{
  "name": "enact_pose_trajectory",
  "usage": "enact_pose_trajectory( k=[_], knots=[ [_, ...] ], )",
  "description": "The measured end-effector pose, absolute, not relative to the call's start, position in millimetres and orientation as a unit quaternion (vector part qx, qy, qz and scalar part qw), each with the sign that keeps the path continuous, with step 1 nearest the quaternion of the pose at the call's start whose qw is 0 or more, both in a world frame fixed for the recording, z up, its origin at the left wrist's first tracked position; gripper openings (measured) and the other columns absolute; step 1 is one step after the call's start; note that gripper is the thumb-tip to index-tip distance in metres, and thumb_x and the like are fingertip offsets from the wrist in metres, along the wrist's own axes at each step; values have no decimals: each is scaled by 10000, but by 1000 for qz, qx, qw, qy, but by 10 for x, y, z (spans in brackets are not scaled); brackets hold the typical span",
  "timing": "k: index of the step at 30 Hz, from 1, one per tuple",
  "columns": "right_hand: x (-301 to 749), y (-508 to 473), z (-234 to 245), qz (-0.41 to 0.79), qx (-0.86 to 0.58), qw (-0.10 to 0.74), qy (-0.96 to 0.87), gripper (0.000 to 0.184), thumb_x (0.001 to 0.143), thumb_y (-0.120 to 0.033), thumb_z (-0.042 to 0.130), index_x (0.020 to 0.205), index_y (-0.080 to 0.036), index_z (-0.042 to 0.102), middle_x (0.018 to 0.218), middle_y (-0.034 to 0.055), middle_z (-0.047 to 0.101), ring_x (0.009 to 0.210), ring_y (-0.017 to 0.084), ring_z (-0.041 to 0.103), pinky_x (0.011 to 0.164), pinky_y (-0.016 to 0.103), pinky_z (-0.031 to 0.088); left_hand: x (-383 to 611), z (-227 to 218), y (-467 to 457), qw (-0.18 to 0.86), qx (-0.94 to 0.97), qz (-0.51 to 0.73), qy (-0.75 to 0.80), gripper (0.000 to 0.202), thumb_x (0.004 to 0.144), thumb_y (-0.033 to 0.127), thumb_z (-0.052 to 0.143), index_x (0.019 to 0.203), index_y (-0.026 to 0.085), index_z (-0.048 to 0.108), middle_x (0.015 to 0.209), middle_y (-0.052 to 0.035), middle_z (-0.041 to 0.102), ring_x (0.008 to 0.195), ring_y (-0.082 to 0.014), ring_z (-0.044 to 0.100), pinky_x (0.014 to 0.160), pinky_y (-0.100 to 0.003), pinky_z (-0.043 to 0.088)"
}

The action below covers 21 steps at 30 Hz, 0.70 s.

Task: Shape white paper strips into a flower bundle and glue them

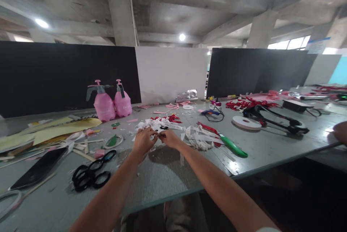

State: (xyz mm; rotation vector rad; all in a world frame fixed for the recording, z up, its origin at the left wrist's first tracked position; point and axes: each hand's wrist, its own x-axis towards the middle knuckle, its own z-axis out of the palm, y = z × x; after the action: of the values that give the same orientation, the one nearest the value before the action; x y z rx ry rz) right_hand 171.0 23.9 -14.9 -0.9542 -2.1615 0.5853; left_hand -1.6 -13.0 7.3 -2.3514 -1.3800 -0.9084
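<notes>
Clutter covers a grey desk (168,177), seen from the wearer's head. Near the left edge lies a dark phone (40,168), with yellow paper sheets (54,130) behind it. Just right of the phone, close to the front edge, sit black scissors (90,174). Toward the rear edge, two pink spray bottles (104,106) stand upright side by side.

At the desk's middle the person's two bare arms reach forward and the hands meet. The left hand (143,140) has its fingertips pressed together, pinching one end of a small strip (158,136). The right hand (170,138) pinches the other end the same way, its remaining fingers curled. The strip sits just above the desk between both hands and is too small to tell its material.

Just behind the hands lies a heap of white ribbon pieces (151,124), with red ribbon scraps (170,118) beyond. To the right lie a green-handled tool (233,147) and a white tape roll (246,122). At the right edge, another person's hand (340,132) rests.
</notes>
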Motion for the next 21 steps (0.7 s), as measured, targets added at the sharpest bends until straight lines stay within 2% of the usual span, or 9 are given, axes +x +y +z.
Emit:
enact_pose_trajectory(
  k=[9,14,17,21],
  knots=[
    [1689,199,-160,226,-374,322,-840,247,846,-205,498,643,-137,620,524,0,566,516,98,495,506,206,287,-16,74,-131,118,-814,-307,-478,150,785,269,578,834,257,719,862,-25,687,835,-192,606,797,-341,349],
    [1699,223,-161,239,-368,312,-842,267,856,-222,484,651,-132,630,547,15,594,517,110,520,518,215,315,15,82,-125,139,-806,-308,-485,138,771,247,577,797,246,713,846,-26,680,834,-191,601,823,-346,338],
    [1702,230,-144,243,-357,318,-844,269,858,-234,487,641,-137,613,545,6,583,517,105,514,517,208,312,9,73,-123,148,-793,-321,-496,126,767,236,569,776,237,695,850,-23,677,820,-187,599,827,-341,338],
    [1703,209,-122,242,-350,343,-837,283,854,-260,500,600,-148,553,534,-13,554,525,94,506,520,199,307,-32,60,-115,110,-780,-351,-506,129,783,246,541,822,227,662,850,-9,678,753,-159,592,763,-297,355]
  ],
)
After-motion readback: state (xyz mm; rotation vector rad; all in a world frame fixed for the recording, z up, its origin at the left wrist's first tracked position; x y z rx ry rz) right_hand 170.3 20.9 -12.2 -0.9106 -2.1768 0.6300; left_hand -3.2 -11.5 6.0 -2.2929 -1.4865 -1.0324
